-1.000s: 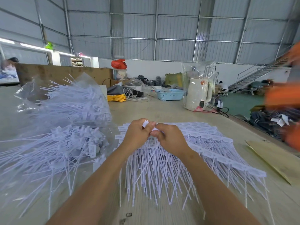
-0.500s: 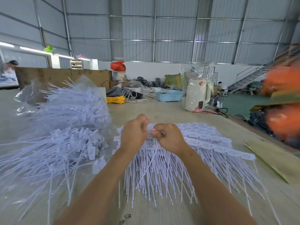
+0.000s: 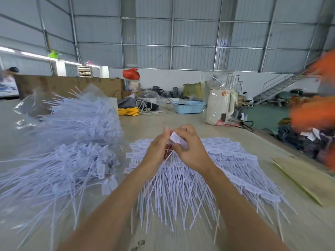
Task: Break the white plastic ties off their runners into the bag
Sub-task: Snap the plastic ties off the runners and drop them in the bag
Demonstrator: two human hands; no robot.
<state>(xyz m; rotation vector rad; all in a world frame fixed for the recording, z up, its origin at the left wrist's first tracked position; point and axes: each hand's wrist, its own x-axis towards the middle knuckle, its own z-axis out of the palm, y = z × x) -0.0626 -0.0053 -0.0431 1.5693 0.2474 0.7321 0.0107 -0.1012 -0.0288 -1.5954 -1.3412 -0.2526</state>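
Loads of thin white plastic ties [image 3: 59, 160] are heaped on the far left, their flat rectangular tags and long skinny tails spilling out of a crinkly clear bag [image 3: 87, 113] that lies on the pale, smooth desk [image 3: 181, 122]. Just right of that, the left hand [image 3: 156, 153] has its fingers curled, pinching a single tie [image 3: 176, 137] whose tail runs down under the palm. The right hand [image 3: 192, 151] is pressed up against it, thumb and fingers curled round the same tie's flat tag, so both grips are closed on that one piece, lifted a bit above the pile. Under and around the wrists sits a fan of ties on runners [image 3: 226, 165], tags in neat rows, tails pointing toward the camera. Further right there's a flat cardboard sheet [image 3: 304, 180] at the desk edge, and a blurry orange shape [image 3: 315, 113].
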